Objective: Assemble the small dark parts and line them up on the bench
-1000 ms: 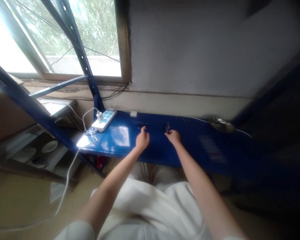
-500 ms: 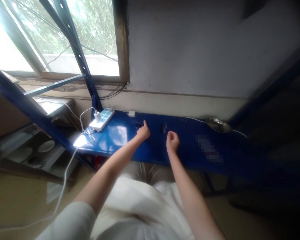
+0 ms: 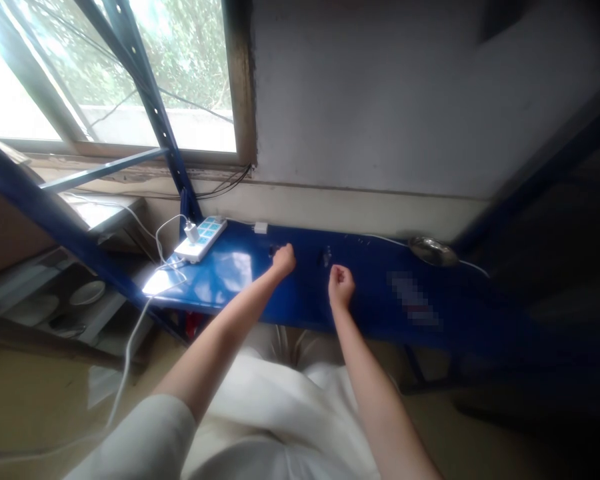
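My left hand point(image 3: 284, 259) is closed low over the blue shelf top point(image 3: 310, 300), its fingers curled at several small dark pieces point(image 3: 273, 251). Whether one of those pieces is in its fingertips is hidden. To the right, my right hand point(image 3: 342, 285) is held palm side up with the fingers curled in and the thumb pressed to them. What it holds, if anything, is too small to make out. Just beyond it lies a little cluster of clear and dark small parts point(image 3: 326, 256), apart from both hands.
A white power strip point(image 3: 200, 241) with a plugged-in charger point(image 3: 192, 232) sits at the left end, its cable hanging down. Along the back are a white adapter point(image 3: 261, 228), a few tiny pieces point(image 3: 363, 241) and a shiny metal bowl point(image 3: 433, 251). Blue uprights point(image 3: 150, 87) flank the shelf.
My left hand's raised finger has bent down and the hand has closed by the dark pieces. My right hand stays curled in nearly the same place. The view has shifted slightly.
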`<control>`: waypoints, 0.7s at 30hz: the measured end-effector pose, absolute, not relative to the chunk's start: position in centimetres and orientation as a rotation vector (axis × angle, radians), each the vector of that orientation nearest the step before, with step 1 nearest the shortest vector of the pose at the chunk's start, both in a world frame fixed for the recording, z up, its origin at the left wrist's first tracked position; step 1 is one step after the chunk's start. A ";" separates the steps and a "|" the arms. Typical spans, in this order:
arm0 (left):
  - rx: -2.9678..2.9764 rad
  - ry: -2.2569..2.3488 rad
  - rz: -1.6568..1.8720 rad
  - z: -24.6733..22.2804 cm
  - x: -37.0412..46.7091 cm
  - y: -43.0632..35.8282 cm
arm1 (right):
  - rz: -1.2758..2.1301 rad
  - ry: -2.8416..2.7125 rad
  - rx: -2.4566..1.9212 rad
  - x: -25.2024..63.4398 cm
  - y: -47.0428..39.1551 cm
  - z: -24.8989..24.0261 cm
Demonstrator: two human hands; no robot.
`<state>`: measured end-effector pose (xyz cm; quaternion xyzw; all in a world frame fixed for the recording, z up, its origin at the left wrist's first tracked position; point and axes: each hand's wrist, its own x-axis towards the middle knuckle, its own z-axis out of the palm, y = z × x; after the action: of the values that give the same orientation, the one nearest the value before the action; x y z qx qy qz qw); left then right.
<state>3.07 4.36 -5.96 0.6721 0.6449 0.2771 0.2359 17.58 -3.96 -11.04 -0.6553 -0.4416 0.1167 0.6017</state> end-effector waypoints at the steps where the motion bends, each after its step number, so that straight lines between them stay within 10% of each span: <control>1: 1.765 1.717 0.786 -5.6 3.1 4.3 | 0.265 -1.020 -1.514 17.5 -4.0 -10.9; 21: 1.522 0.661 1.244 6.9 0.6 -6.1 | 0.582 -1.176 -0.982 12.9 -6.7 5.1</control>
<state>0.62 -6.06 6.94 0.6317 0.2745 0.5164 0.5088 12.88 -6.75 5.14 -0.4377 -0.5245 0.2593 0.6827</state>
